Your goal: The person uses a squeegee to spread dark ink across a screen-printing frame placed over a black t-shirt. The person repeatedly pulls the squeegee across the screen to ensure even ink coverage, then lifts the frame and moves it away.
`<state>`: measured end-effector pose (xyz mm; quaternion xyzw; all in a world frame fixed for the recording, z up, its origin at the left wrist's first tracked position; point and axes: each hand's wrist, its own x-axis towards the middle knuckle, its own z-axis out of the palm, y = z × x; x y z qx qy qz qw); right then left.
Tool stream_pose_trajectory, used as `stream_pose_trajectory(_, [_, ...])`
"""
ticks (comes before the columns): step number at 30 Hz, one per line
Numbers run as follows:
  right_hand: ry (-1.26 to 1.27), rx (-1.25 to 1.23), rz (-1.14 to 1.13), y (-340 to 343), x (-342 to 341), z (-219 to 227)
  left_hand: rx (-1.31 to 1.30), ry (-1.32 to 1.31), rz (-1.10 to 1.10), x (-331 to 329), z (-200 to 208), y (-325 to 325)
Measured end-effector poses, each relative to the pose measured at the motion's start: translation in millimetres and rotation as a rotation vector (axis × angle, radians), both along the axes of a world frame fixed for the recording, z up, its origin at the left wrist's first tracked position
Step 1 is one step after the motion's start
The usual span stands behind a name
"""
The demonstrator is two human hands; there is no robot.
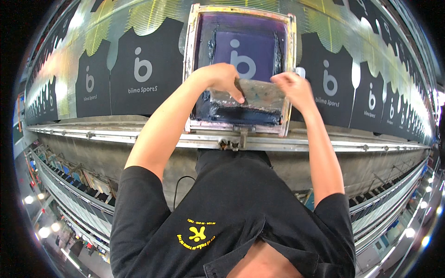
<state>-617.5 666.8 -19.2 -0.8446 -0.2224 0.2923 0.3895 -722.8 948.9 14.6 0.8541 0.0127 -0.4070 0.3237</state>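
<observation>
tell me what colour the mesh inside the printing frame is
The mesh inside the printing frame is purple, seen in the head view.

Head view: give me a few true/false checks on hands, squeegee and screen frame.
1. Both hands grip the squeegee. True: the left hand and the right hand hold its top edge.
2. The squeegee lies outside the screen frame. False: it stands inside the frame, on the mesh.
3. Black garment pieces lie on both sides of the frame. True.
4. The garment pieces are blank. False: each carries a pale grey printed mark.
5. Dark ink sits along the near edge of the screen. True: a dark band lies below the squeegee.
</observation>
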Motion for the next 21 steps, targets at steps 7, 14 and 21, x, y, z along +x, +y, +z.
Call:
stream_pose_trajectory(7, [-0.146,-0.025,-0.656,-47.7,52.6,-69.7,0.218,-0.573,0.036,86.2,-1.3,66.5])
stream_pose_trajectory(14, [0.370,0.084,-0.706,-15.0,47.4,-45.2,0.302,-0.607,0.117,100.2,-44.1,84.0])
stream_pose_trajectory(21, [0.339,0.246,-0.740,-6.9,43.4,-2.3,0.204,-0.877,0.243,-51.3,-42.7,0.8])
